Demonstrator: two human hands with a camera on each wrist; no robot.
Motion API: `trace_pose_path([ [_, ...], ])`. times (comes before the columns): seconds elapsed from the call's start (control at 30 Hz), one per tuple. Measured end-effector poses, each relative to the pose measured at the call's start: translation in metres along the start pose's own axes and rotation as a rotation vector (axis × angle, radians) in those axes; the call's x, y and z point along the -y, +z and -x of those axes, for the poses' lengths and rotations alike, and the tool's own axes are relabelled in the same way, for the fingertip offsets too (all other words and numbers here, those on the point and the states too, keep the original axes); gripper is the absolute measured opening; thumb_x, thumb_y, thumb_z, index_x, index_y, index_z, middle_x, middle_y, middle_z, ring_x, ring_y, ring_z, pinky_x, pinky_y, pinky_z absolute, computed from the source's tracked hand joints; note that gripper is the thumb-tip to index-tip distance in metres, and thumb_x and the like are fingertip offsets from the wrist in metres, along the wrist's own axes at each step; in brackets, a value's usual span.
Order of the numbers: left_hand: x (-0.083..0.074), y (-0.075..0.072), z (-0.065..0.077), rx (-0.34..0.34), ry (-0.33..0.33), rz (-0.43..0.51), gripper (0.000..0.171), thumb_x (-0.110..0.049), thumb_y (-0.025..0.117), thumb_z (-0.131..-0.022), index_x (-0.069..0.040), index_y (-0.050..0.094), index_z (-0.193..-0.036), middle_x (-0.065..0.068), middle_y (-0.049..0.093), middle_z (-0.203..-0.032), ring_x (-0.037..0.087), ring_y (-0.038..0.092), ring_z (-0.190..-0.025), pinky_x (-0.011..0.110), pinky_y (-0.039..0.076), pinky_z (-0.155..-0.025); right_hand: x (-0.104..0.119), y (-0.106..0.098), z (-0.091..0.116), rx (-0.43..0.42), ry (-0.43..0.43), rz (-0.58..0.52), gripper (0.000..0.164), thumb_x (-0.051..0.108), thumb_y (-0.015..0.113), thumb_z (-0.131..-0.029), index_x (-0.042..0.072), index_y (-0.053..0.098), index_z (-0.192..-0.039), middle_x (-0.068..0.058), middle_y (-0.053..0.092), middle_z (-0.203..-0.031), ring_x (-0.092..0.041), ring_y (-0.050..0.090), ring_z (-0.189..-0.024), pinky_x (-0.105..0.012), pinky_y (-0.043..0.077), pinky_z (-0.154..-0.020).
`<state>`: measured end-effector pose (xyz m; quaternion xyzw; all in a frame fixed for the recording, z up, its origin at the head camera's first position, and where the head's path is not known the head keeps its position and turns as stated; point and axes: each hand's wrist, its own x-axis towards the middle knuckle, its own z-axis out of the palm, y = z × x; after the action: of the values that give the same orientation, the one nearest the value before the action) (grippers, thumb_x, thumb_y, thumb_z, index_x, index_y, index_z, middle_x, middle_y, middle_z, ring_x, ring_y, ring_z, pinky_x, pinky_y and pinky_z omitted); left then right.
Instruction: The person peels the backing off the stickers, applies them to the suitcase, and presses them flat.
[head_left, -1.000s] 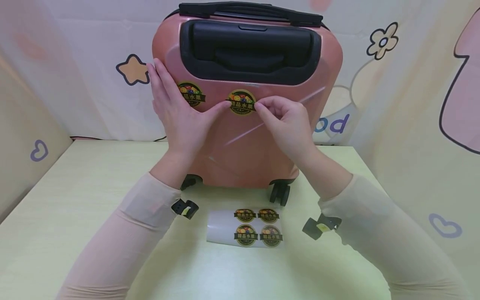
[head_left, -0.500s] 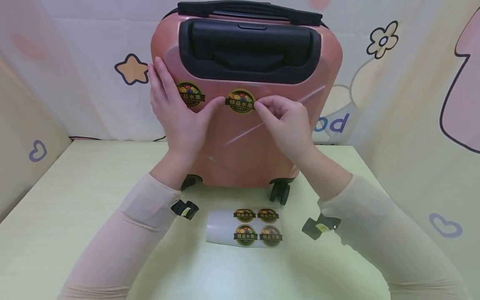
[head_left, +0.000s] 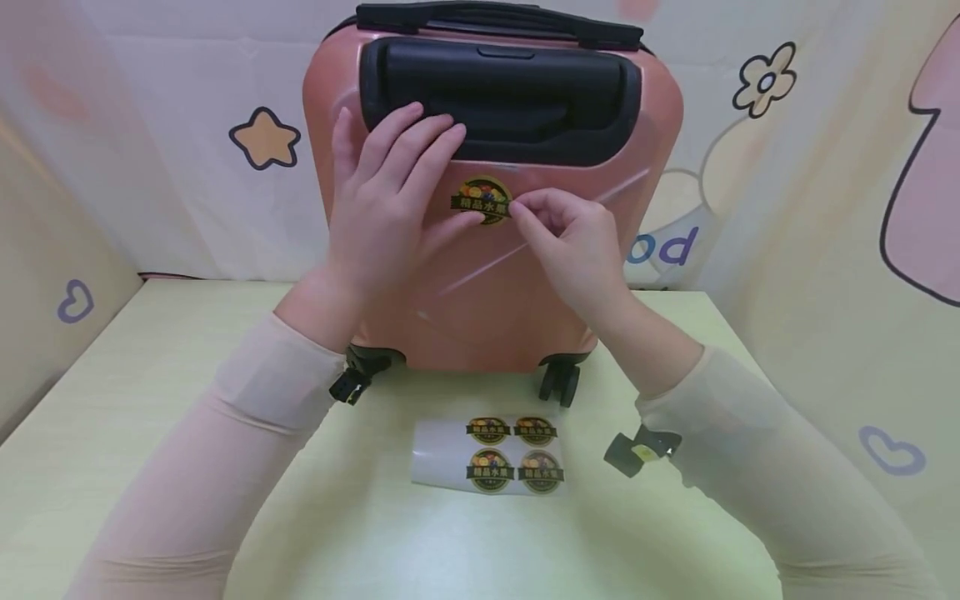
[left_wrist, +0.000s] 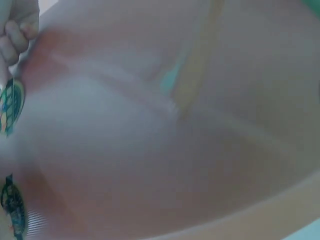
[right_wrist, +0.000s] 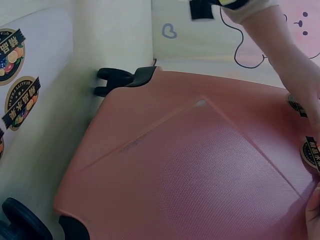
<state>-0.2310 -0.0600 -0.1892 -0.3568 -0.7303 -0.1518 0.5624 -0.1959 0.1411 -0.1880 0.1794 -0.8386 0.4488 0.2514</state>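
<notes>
A pink hard-shell suitcase [head_left: 487, 308] stands upright on the table. On its front is a round black-and-gold sticker [head_left: 474, 193] with a fruit picture, below the black handle recess [head_left: 510, 150]. My right hand [head_left: 576, 246] pinches this sticker's right edge between thumb and forefinger. My left hand [head_left: 382, 204] lies over the upper left of the suitcase with fingers extended, its thumb at the sticker's lower edge. A second, similar sticker [right_wrist: 295, 103] shows farther along the shell in the right wrist view; in the head view the left hand hides it.
A white backing sheet [head_left: 438, 454] with several matching stickers lies on the table [head_left: 360, 525] in front of the suitcase. Black wheels [head_left: 559, 383] carry the suitcase. A patterned curtain [head_left: 180, 167] hangs behind.
My left hand has moved right from the suitcase's left edge, covering the second sticker, and its thumb has come onto the pinched sticker's lower edge. The right hand keeps its pinch.
</notes>
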Motion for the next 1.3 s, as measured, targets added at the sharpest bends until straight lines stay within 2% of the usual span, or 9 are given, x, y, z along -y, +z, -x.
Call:
trace_pose_path([
  [0.13, 0.005, -0.001, -0.009, 0.145, 0.074, -0.088, 0.074, -0.057, 0.062, -0.080, -0.008, 0.050, -0.133, 0.012, 0.052, -0.131, 0.026, 0.036, -0.127, 0.054, 0.004, -0.109, -0.001, 0.001, -0.001, 0.000, -0.009, 0.010, 0.025, 0.023, 0.061, -0.091, 0.002, 0.069, -0.102, -0.012, 0.061, -0.071, -0.021, 0.047, -0.059, -0.022, 0.037, -0.052],
  [0.3, 0.006, 0.000, -0.012, 0.231, 0.122, -0.108, 0.083, -0.064, 0.062, -0.075, -0.003, 0.047, -0.130, 0.015, 0.048, -0.129, 0.030, 0.034, -0.125, 0.054, 0.000, -0.108, -0.002, 0.000, 0.000, -0.004, -0.025, 0.018, 0.023, 0.022, 0.062, -0.091, 0.001, 0.069, -0.100, -0.012, 0.061, -0.070, -0.019, 0.047, -0.059, -0.022, 0.038, -0.054],
  [0.47, 0.006, -0.001, -0.013, 0.244, 0.104, -0.101, 0.082, -0.062, 0.063, -0.074, -0.004, 0.046, -0.129, 0.014, 0.048, -0.129, 0.029, 0.034, -0.125, 0.053, -0.002, -0.109, -0.001, -0.001, 0.002, -0.018, -0.076, 0.049, 0.022, 0.021, 0.064, -0.090, 0.001, 0.070, -0.097, -0.008, 0.059, -0.066, -0.016, 0.047, -0.057, -0.023, 0.037, -0.053],
  [0.57, 0.006, -0.002, -0.012, 0.231, 0.100, -0.096, 0.078, -0.060, 0.063, -0.075, -0.005, 0.047, -0.129, 0.013, 0.050, -0.128, 0.029, 0.035, -0.124, 0.053, 0.000, -0.108, 0.000, -0.001, 0.003, -0.037, -0.138, 0.086, 0.020, 0.019, 0.065, -0.088, 0.001, 0.071, -0.095, -0.007, 0.060, -0.065, -0.012, 0.047, -0.057, -0.022, 0.037, -0.052],
  [0.77, 0.006, -0.005, -0.013, 0.209, 0.094, -0.067, 0.076, -0.059, 0.065, -0.075, -0.006, 0.050, -0.127, 0.011, 0.053, -0.125, 0.028, 0.038, -0.122, 0.051, 0.002, -0.109, 0.002, -0.001, 0.003, -0.074, -0.261, 0.246, 0.018, 0.018, 0.066, -0.087, 0.002, 0.071, -0.094, -0.007, 0.061, -0.067, -0.014, 0.050, -0.059, -0.025, 0.041, -0.056],
  [1.13, 0.003, -0.015, -0.018, 0.312, 0.038, -0.038, 0.071, -0.046, 0.074, -0.073, -0.009, 0.052, -0.129, 0.007, 0.053, -0.128, 0.025, 0.037, -0.125, 0.048, 0.002, -0.110, 0.005, -0.001, 0.003, -0.078, -0.308, 0.430, 0.019, 0.021, 0.063, -0.089, 0.002, 0.068, -0.093, -0.008, 0.058, -0.065, -0.019, 0.049, -0.057, -0.031, 0.039, -0.054],
  [1.3, 0.002, -0.015, -0.019, 0.325, 0.015, -0.034, 0.068, -0.043, 0.074, -0.074, -0.010, 0.052, -0.129, 0.006, 0.054, -0.128, 0.024, 0.037, -0.125, 0.047, 0.002, -0.110, 0.006, -0.001, 0.004, -0.076, -0.321, 0.489, 0.020, 0.022, 0.061, -0.089, 0.003, 0.066, -0.094, -0.008, 0.055, -0.063, -0.020, 0.047, -0.054, -0.031, 0.037, -0.051],
])
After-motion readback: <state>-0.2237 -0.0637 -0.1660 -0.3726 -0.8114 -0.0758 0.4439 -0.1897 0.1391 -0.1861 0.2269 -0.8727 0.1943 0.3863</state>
